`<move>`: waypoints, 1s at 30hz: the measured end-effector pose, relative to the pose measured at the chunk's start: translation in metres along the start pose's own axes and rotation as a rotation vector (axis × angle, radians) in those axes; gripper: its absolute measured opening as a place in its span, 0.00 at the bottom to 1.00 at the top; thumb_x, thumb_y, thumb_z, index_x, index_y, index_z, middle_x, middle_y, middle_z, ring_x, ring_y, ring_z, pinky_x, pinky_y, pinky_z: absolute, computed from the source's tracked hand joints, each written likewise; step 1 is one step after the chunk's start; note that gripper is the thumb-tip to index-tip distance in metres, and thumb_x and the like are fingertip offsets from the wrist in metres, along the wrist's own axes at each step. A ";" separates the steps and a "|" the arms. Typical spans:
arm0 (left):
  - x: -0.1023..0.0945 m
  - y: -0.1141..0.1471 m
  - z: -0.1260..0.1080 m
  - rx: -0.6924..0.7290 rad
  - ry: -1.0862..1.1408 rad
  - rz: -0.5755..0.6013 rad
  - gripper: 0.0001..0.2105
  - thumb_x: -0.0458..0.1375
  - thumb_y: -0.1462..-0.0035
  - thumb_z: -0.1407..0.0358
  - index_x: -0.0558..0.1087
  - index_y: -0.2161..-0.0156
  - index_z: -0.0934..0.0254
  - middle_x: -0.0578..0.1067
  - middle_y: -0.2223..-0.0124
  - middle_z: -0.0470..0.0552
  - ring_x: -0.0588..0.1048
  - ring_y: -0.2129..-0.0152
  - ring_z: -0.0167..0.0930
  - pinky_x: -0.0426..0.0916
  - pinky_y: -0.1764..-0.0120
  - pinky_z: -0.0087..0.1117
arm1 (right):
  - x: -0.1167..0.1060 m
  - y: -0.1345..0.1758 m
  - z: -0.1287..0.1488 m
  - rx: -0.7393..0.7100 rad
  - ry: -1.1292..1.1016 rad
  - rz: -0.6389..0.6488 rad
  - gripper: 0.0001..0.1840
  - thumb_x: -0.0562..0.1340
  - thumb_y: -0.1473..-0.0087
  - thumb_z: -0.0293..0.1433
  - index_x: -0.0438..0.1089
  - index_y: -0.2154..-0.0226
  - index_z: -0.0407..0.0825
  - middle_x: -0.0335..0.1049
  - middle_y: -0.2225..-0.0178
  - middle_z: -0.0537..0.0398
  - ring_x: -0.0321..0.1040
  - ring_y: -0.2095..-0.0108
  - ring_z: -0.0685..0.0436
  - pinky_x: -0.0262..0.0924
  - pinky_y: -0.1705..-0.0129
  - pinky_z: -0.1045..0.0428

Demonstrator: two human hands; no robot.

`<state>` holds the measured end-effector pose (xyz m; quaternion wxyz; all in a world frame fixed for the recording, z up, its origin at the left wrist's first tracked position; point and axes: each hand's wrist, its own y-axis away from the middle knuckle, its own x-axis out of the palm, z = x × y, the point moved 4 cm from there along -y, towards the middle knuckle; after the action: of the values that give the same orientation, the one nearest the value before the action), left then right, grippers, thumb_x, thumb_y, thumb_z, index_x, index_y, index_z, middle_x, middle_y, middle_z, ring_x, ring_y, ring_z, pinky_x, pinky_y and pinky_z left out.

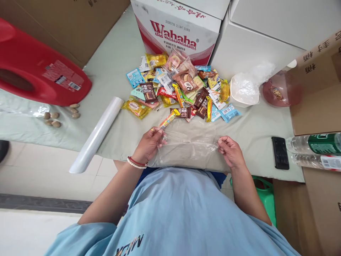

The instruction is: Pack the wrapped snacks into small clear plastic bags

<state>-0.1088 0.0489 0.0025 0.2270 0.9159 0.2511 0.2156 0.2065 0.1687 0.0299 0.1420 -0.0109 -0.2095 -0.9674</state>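
A clear plastic bag [188,144] is stretched flat between my two hands, low over the front of the cloth-covered table. My left hand [149,144], with two bracelets at the wrist, pinches the bag's left side. My right hand [229,151] pinches its right side between thumb and fingers. Just beyond the left fingertips lies a yellow-wrapped snack stick [169,119]; whether the fingers touch it I cannot tell. Past the bag spreads a heap of wrapped snacks [183,83], among them brown cocoa packets [148,92] and a blue packet [229,113].
A white roll [97,135] juts over the front edge at left, near a red jug [39,64] and several walnuts [55,123]. Right are a white bowl [241,92], pink bowl [278,90], phone [280,153] and bottles [314,144]. A Wahaha carton [177,32] stands behind.
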 end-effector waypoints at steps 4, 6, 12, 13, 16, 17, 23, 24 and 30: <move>-0.003 -0.004 -0.006 0.113 -0.172 -0.026 0.20 0.71 0.49 0.51 0.68 0.64 0.61 0.74 0.71 0.43 0.69 0.86 0.23 0.55 0.85 0.23 | -0.015 -0.004 0.003 -0.023 0.041 -0.018 0.21 0.79 0.59 0.44 0.73 0.71 0.49 0.62 0.76 0.63 0.52 0.78 0.55 0.50 0.77 0.57; -0.003 -0.004 -0.004 0.115 -0.224 -0.027 0.18 0.69 0.47 0.51 0.69 0.64 0.61 0.73 0.73 0.42 0.68 0.87 0.23 0.55 0.84 0.24 | -0.024 -0.005 0.005 -0.049 0.081 -0.034 0.21 0.78 0.57 0.44 0.73 0.70 0.49 0.63 0.75 0.62 0.53 0.78 0.55 0.51 0.77 0.57; 0.007 0.007 0.006 0.026 -0.193 -0.089 0.20 0.63 0.43 0.46 0.66 0.60 0.59 0.73 0.71 0.41 0.67 0.85 0.23 0.52 0.83 0.24 | -0.014 0.004 -0.011 0.148 0.043 0.172 0.38 0.75 0.52 0.51 0.64 0.44 0.58 0.79 0.55 0.52 0.51 0.80 0.56 0.41 0.83 0.58; 0.010 0.010 0.008 0.023 -0.171 -0.107 0.22 0.62 0.43 0.44 0.65 0.58 0.59 0.75 0.68 0.43 0.67 0.85 0.23 0.51 0.83 0.24 | -0.008 0.006 -0.016 0.182 0.037 0.211 0.43 0.76 0.54 0.49 0.62 0.41 0.58 0.79 0.54 0.52 0.50 0.81 0.57 0.40 0.82 0.58; 0.018 0.023 0.014 0.038 -0.200 -0.129 0.28 0.63 0.45 0.41 0.64 0.51 0.58 0.78 0.65 0.45 0.66 0.84 0.22 0.51 0.81 0.25 | 0.005 0.011 -0.027 0.231 0.045 0.237 0.42 0.79 0.58 0.46 0.65 0.44 0.55 0.80 0.62 0.54 0.46 0.82 0.58 0.39 0.81 0.58; 0.020 0.027 0.017 0.038 -0.249 -0.113 0.30 0.66 0.48 0.42 0.64 0.50 0.59 0.77 0.66 0.44 0.65 0.83 0.23 0.53 0.79 0.25 | 0.006 0.012 -0.029 0.236 0.047 0.226 0.39 0.79 0.58 0.46 0.67 0.47 0.53 0.79 0.65 0.56 0.46 0.83 0.58 0.38 0.81 0.58; 0.010 0.027 0.019 -0.019 -0.389 -0.022 0.31 0.70 0.57 0.46 0.68 0.54 0.61 0.72 0.74 0.40 0.64 0.80 0.25 0.56 0.76 0.27 | -0.021 0.012 -0.023 0.237 0.135 0.159 0.31 0.78 0.59 0.49 0.73 0.58 0.50 0.73 0.73 0.60 0.44 0.83 0.58 0.36 0.80 0.56; 0.007 0.025 0.016 -0.025 -0.404 -0.002 0.31 0.70 0.57 0.45 0.68 0.55 0.61 0.71 0.75 0.39 0.64 0.81 0.25 0.56 0.76 0.27 | -0.027 0.012 -0.021 0.230 0.180 0.161 0.29 0.77 0.58 0.49 0.74 0.59 0.49 0.73 0.73 0.60 0.47 0.82 0.57 0.39 0.80 0.56; -0.003 0.037 -0.011 0.182 -0.815 -0.214 0.28 0.67 0.51 0.48 0.68 0.50 0.62 0.72 0.67 0.43 0.66 0.79 0.27 0.62 0.72 0.31 | -0.043 0.023 -0.022 0.094 0.420 0.171 0.23 0.74 0.55 0.50 0.72 0.70 0.49 0.71 0.73 0.58 0.66 0.70 0.49 0.61 0.65 0.52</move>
<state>-0.1035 0.0222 0.0298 0.2472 0.9112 0.2527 -0.2115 0.2554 0.1515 0.0156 0.2642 0.1795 -0.2183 -0.9221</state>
